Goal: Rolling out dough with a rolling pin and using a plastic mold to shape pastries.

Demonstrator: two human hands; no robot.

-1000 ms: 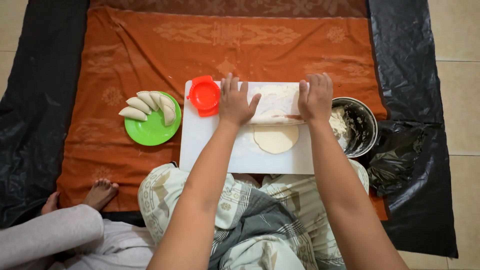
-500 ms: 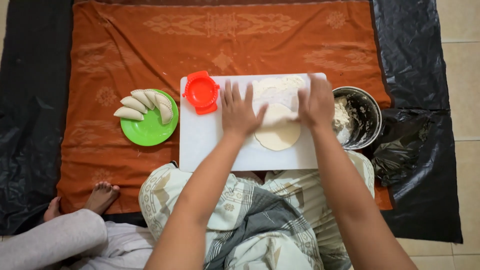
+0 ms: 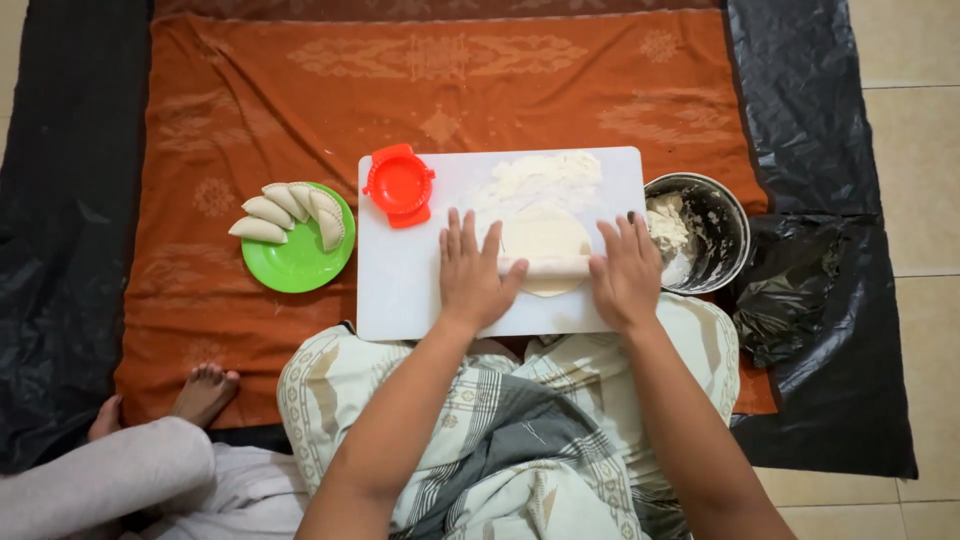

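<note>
Orange cloth (image 3: 200, 150): dumplings (image 3: 285, 210) on green plate (image 3: 300, 268).

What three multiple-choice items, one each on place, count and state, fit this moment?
1. Where is the red press?
A. on the board's far left corner
B. on the plate
C. in the bowl

2. How many dumplings lie on the green plate?
A. two
B. four
C. seven

3. How is the dough?
A. a ball
B. a flat round
C. folded shut

Answers: 1 A, it sits at that corner. 2 B, four lie fanned there. 3 B, it lies flat under the pin, with the left hand and right hand pressing its ends.
</note>
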